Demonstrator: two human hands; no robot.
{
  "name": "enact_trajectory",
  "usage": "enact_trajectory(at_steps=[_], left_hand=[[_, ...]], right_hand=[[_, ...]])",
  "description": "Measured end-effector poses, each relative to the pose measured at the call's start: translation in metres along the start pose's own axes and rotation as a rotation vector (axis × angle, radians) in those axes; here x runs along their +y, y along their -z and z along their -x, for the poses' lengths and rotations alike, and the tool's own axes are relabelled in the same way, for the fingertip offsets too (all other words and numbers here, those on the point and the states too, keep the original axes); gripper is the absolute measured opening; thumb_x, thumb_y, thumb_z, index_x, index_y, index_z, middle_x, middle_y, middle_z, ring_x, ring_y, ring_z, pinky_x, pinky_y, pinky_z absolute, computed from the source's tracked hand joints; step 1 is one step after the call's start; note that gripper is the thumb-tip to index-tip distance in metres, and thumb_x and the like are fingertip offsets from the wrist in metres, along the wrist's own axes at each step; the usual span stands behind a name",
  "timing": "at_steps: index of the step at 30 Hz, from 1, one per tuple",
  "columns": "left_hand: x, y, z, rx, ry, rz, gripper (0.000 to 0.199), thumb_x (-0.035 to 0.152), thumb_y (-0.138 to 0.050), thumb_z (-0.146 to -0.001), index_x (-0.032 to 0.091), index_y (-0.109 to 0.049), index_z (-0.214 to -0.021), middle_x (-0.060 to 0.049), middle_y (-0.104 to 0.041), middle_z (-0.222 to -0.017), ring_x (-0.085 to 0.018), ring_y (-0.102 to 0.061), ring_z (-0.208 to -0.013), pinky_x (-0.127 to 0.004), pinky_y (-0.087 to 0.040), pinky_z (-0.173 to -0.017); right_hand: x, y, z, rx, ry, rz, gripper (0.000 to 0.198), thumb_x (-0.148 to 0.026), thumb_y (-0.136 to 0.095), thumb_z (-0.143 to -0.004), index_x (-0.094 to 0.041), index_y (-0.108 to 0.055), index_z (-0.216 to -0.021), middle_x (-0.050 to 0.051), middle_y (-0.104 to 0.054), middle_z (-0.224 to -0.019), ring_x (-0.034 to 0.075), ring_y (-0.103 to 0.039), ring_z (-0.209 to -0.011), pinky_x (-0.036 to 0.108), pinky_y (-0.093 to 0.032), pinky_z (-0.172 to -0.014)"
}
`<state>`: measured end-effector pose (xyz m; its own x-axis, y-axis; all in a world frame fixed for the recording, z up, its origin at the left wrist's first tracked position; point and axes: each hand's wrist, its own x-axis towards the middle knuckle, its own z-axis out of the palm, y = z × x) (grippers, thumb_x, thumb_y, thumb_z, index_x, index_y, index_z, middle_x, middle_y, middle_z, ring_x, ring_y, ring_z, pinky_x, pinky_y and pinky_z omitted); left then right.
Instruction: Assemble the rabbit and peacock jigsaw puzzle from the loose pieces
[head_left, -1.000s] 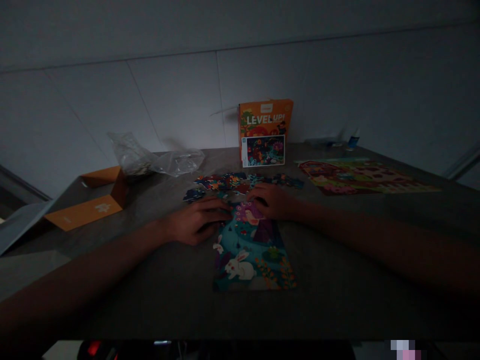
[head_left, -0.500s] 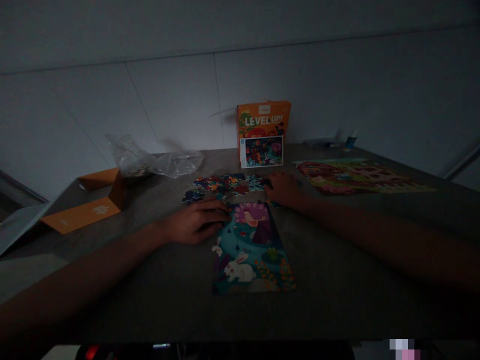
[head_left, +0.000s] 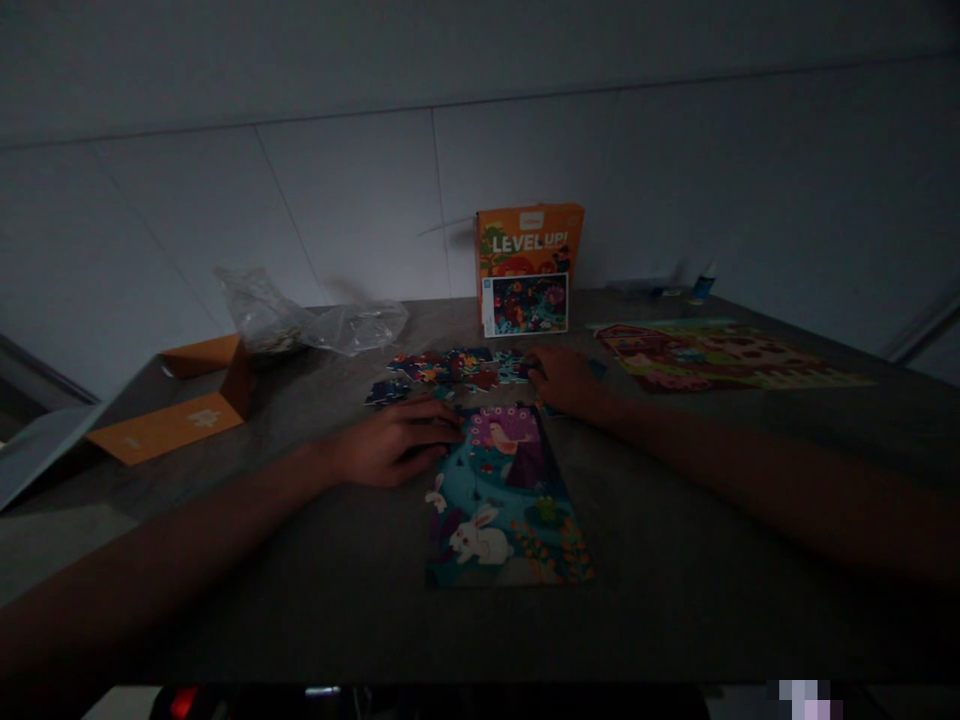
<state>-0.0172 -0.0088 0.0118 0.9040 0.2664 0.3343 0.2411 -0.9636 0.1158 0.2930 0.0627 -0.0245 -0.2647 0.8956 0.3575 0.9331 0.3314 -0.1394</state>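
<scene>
A partly joined jigsaw puzzle point(head_left: 487, 500) lies in front of me, showing white rabbits, a frog and a purple bird. My left hand point(head_left: 394, 440) rests palm down at its upper left edge, fingers stretched and slightly apart. Beyond the puzzle lies a heap of loose puzzle pieces point(head_left: 442, 366). My right hand point(head_left: 566, 378) is at the right end of this heap, its fingers bent down and closed around a puzzle piece, which the hand and the dim light mostly hide.
An orange "LEVEL UP!" box point(head_left: 529, 240) stands at the back, with a picture card point(head_left: 529, 305) leaning on it. Another assembled puzzle point(head_left: 727, 355) lies right, near a small bottle point(head_left: 703, 284). On the left are an open orange box point(head_left: 169, 420) and clear plastic bags point(head_left: 360, 325).
The view has shifted very slightly. Both hands and the puzzle stay practically where they were.
</scene>
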Motion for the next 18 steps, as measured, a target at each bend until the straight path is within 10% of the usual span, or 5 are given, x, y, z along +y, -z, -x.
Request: enact_trajectory(at_steps=[12, 18], left_hand=[[0.001, 0.000, -0.003, 0.026, -0.063, -0.182, 0.033, 0.018, -0.050, -0.100, 0.013, -0.064, -0.129, -0.016, -0.071, -0.117, -0.027, -0.068, -0.110, -0.045, -0.057, -0.098], [0.098, -0.005, 0.001, -0.073, -0.082, -0.105, 0.076, 0.034, -0.054, -0.092, 0.028, -0.025, -0.162, -0.011, -0.070, -0.124, -0.029, -0.066, -0.116, -0.049, -0.061, -0.098]], right_hand=[[-0.001, -0.001, 0.001, 0.022, -0.001, -0.032, 0.027, -0.024, -0.055, -0.096, -0.020, -0.067, -0.119, 0.013, -0.068, -0.125, 0.031, -0.059, -0.120, 0.048, -0.044, -0.106], [-0.001, -0.001, 0.000, 0.021, 0.010, -0.016, 0.023, -0.025, -0.053, -0.096, -0.023, -0.070, -0.113, 0.011, -0.070, -0.121, 0.030, -0.061, -0.117, 0.047, -0.047, -0.104]])
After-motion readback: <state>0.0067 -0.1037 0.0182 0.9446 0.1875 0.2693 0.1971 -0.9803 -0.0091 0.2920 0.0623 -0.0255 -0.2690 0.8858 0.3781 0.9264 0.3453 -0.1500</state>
